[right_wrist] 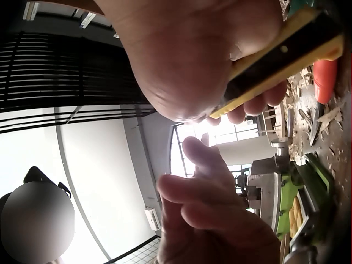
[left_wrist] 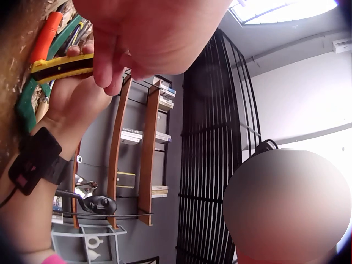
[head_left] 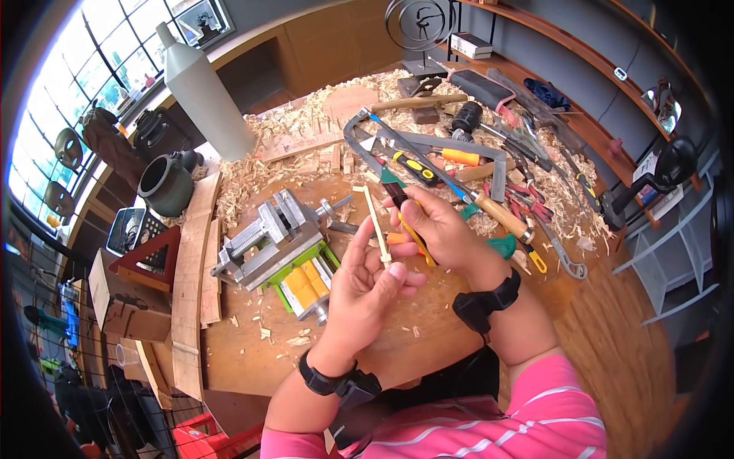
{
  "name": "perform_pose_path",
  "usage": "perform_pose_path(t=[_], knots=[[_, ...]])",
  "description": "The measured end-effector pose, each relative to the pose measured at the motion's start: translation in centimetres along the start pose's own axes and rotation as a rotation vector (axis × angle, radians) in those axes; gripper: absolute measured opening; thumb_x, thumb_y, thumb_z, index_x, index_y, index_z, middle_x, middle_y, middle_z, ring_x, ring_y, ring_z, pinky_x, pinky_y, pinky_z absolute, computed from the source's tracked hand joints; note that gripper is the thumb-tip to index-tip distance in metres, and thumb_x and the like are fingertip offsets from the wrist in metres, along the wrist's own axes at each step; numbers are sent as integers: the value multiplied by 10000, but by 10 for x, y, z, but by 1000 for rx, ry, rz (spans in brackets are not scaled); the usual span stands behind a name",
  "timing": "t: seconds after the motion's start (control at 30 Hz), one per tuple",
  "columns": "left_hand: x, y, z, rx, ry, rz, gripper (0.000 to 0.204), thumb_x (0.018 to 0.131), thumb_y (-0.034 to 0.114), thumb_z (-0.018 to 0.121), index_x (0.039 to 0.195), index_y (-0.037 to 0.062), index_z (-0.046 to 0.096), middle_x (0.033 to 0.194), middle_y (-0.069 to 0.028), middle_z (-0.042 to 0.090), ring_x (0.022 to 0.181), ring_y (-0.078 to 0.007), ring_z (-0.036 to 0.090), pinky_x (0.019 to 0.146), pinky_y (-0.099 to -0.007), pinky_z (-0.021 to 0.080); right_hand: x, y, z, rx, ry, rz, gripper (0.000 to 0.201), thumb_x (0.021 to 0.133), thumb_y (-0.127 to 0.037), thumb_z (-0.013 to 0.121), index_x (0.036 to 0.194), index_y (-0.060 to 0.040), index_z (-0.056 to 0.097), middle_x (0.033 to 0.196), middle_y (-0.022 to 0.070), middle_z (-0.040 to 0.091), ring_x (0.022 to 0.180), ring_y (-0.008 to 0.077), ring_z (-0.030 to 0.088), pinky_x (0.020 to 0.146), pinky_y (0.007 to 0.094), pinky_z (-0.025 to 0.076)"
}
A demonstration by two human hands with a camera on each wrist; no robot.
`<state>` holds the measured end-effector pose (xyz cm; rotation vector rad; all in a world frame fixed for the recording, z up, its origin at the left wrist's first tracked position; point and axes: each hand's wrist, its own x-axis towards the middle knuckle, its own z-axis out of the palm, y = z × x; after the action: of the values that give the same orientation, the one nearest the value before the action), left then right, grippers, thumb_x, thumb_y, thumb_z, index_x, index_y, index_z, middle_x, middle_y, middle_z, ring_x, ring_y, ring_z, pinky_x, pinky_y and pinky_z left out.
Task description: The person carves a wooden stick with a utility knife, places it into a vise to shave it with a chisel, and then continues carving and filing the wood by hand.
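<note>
My left hand point(head_left: 363, 287) is palm up and pinches the lower end of a thin, pale wooden stick point(head_left: 374, 216) between thumb and fingers. The stick stands tilted, with a short crosspiece at its top. Close beside it, my right hand point(head_left: 447, 228) grips a utility knife with a yellow-and-black handle point(right_wrist: 286, 52). The handle's rear end point(left_wrist: 55, 70) juts out of the fist; its blade does not show clearly. A metal vise point(head_left: 279, 226) on a green base stands left of both hands. In the right wrist view the left hand point(right_wrist: 212, 209) has curled fingers.
Wood shavings point(head_left: 298, 115) cover the back of the wooden table point(head_left: 252, 359). A hacksaw point(head_left: 459, 187), a metal square point(head_left: 498, 172) and several hand tools lie beyond the right hand. A tall grey bottle-shaped vessel point(head_left: 206, 99) and a dark pot point(head_left: 167, 187) stand at the left.
</note>
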<state>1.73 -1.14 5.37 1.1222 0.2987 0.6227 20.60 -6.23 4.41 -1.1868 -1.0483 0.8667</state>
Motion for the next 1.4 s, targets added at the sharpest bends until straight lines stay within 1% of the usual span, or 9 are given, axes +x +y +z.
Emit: perform_pose_path(t=[0.2, 0.33, 0.4, 0.43, 0.6, 0.83, 0.9, 1.27, 1.4], knots=[[-4, 1, 17, 91, 64, 34, 647, 1074, 77, 539, 1651, -23, 265, 1066, -170, 755, 695, -189, 738, 629, -286, 617, 2, -5, 16, 33, 43, -43, 265, 1156, -286, 483, 1132, -60, 619, 883, 0, 619, 753, 72, 567, 682, 243, 485], [-5, 2, 17, 138, 80, 25, 608, 1080, 31, 508, 1636, -59, 279, 1008, -115, 743, 731, -127, 705, 633, -240, 575, 8, 1, 18, 113, 35, -7, 264, 1149, -281, 498, 1104, -58, 633, 857, -7, 621, 720, 72, 576, 642, 244, 483], [-3, 1, 20, 107, 200, 43, 615, 1051, 55, 528, 1631, -31, 339, 954, -63, 693, 569, -61, 537, 515, -200, 454, 10, -3, 24, 189, 65, 18, 301, 1148, -312, 504, 1113, -53, 652, 812, -16, 610, 686, 64, 568, 606, 240, 469], [-3, 0, 21, 106, 201, 43, 615, 1051, 55, 528, 1631, -31, 339, 954, -63, 693, 569, -61, 537, 515, -200, 454, 10, -3, 26, 188, 64, 18, 301, 1148, -312, 504, 1113, -53, 652, 812, -16, 610, 686, 64, 568, 606, 240, 469], [0, -6, 23, 218, 218, 232, 655, 1001, 35, 549, 1624, -43, 363, 1080, -2, 685, 637, -21, 514, 527, -187, 418, 15, -3, 40, 120, 157, 17, 348, 1143, -348, 521, 1116, -44, 687, 794, -22, 608, 615, 46, 528, 549, 226, 434], [0, -5, 1, 331, 253, 217, 652, 954, -33, 485, 1600, -62, 406, 1245, -65, 663, 743, -6, 547, 573, -173, 421, 15, 7, 57, -147, 207, -100, 369, 1131, -348, 553, 1079, -26, 726, 736, -39, 600, 583, 31, 505, 517, 221, 407], [0, -3, 1, 264, 250, 206, 666, 953, -66, 496, 1606, -99, 364, 1262, -108, 664, 1106, -119, 628, 965, -249, 514, 14, 9, 59, -188, 223, -133, 372, 1126, -350, 564, 1074, -25, 736, 717, -42, 598, 564, 27, 494, 506, 223, 397], [2, -8, 4, 294, 232, 299, 662, 946, -46, 532, 1585, -126, 377, 1257, -134, 662, 1076, -125, 641, 932, -256, 534, 16, 15, 53, -194, 248, -85, 408, 1141, -377, 532, 985, -45, 711, 663, -44, 567, 538, 28, 484, 489, 230, 382], [5, -13, 0, 301, 285, 342, 645, 941, -26, 550, 1560, -138, 410, 1267, -152, 673, 1068, -112, 639, 915, -254, 535, 12, 10, 59, -247, 282, -64, 418, 1120, -333, 576, 858, -10, 622, 665, 6, 496, 671, 80, 437, 591, 312, 402]])
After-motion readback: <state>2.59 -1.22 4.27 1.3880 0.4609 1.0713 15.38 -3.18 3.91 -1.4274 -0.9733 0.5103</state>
